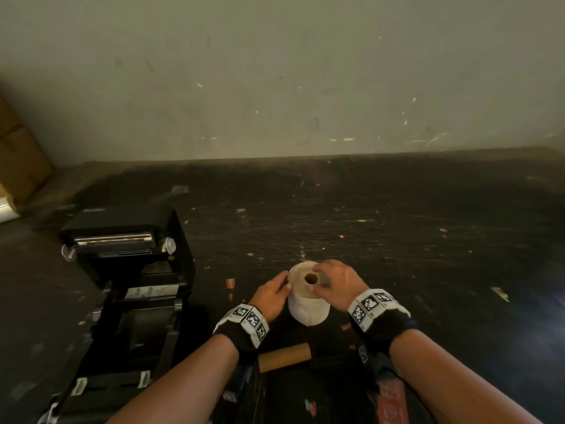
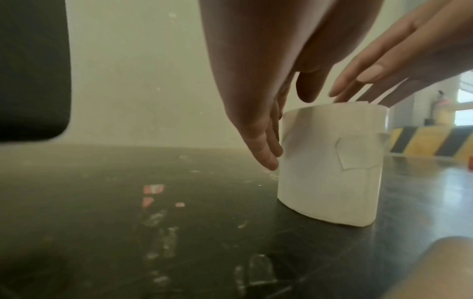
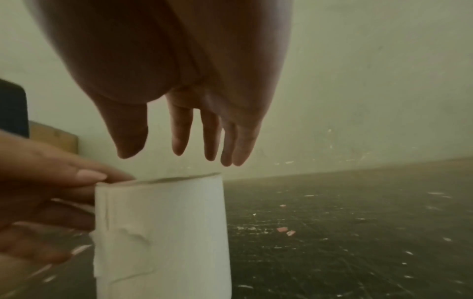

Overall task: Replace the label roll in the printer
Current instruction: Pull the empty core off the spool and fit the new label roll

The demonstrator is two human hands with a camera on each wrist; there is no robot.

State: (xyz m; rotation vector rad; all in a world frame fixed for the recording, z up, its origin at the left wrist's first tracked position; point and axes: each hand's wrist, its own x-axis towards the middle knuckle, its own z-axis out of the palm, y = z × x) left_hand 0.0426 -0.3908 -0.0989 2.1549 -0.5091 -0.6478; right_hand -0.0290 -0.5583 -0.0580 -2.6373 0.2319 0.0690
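A white label roll (image 1: 308, 301) stands on end on the dark floor, its brown core hole facing up. My left hand (image 1: 282, 286) touches the roll's left side with straight fingers (image 2: 266, 149) pointing down, thumb near the top rim. My right hand (image 1: 318, 283) is spread over the roll's top, its fingers (image 3: 210, 141) straight and at or just above the top face. A loose label end (image 2: 358, 153) lifts from the roll's (image 2: 330, 182) side. The black printer (image 1: 128, 270) stands open at the left. An empty brown cardboard core (image 1: 284, 358) lies near my wrists.
A grey wall (image 1: 275, 87) closes the floor off behind. Cardboard boxes (image 1: 18, 160) lean at the far left. Paper scraps dot the floor (image 1: 397, 224). A yellow-and-black barrier (image 2: 430, 141) shows far right in the left wrist view. A red-and-black item (image 1: 391, 402) lies between my forearms.
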